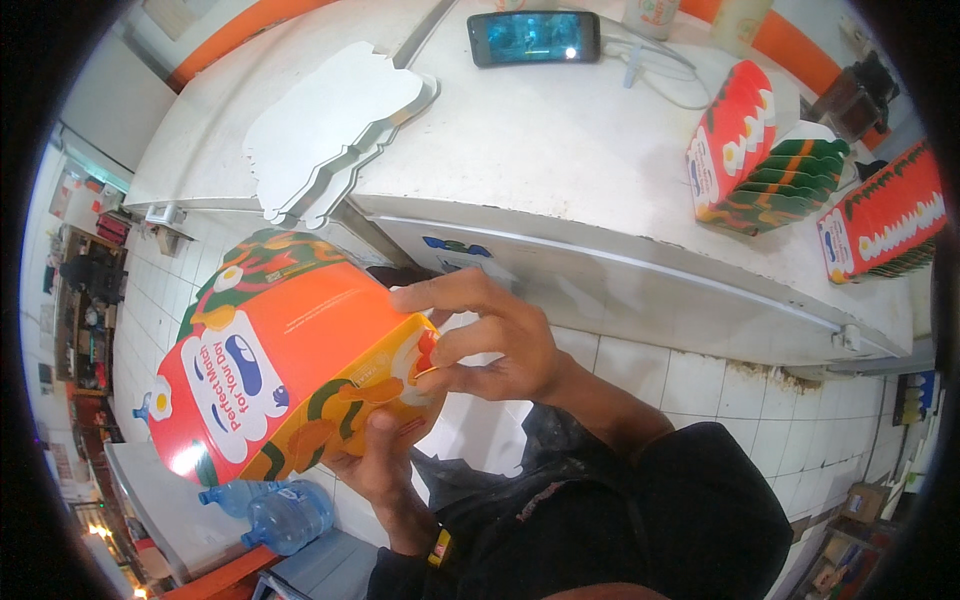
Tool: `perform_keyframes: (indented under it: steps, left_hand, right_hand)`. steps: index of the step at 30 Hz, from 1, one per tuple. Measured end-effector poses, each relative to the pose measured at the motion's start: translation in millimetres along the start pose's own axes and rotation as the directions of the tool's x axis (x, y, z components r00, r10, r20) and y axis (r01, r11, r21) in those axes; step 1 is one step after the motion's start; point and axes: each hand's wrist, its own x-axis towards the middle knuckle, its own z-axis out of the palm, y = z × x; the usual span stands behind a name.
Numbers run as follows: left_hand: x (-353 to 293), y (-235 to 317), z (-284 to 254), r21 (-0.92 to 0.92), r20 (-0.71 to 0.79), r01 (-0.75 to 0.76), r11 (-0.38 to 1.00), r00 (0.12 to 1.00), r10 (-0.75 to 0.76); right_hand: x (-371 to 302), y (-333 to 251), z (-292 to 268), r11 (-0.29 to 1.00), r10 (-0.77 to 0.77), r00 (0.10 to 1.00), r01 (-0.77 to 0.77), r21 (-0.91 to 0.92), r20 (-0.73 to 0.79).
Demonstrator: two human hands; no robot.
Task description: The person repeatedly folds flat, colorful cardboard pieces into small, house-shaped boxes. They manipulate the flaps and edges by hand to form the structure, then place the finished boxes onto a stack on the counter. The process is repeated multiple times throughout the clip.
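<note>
A printed cardboard food box [330, 310], orange and red with green and yellow sides, is held up in front of me, tilted with its wide end to the lower left. My left hand [385, 480] grips it from below, the thumb lying on the yellow side and the other fingers hidden behind. At the box's narrow right end, my right hand [495, 335] has its fingers bent around the edge and the folded end panel. Flat white die-cut cardboard blanks [335, 110] lie stacked on the white counter beyond, overhanging its front edge.
On the counter [560, 150] a phone [535, 40] with a lit screen stands at the back beside a white cable [665, 85]. Nested stacks of folded boxes [765, 165] and more boxes [885, 220] stand at the right. Large blue water bottles [285, 515] are at the lower left.
</note>
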Motion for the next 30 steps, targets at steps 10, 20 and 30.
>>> perform_keyframes:
  steps: [10, 20, 30]
  left_hand:
    - [-2, 6, -3, 0.006, 0.057, 0.198, 0.98, 0.979, -0.198]
    - [-6, 7, -8, 0.093, 0.158, 0.29, 0.952, 0.94, -0.302]
    - [-3, -11, 3, -0.038, 0.064, 0.159, 0.987, 0.986, -0.156]
  right_hand:
    - [-12, 7, -3, 0.982, 0.181, 0.975, -0.187, 0.035, 0.131]
    - [-5, -10, -3, 0.578, 0.663, 0.669, -0.743, 0.337, 0.335]
    - [-19, -20, 1, 0.856, 0.463, 0.874, -0.484, 0.182, 0.15]
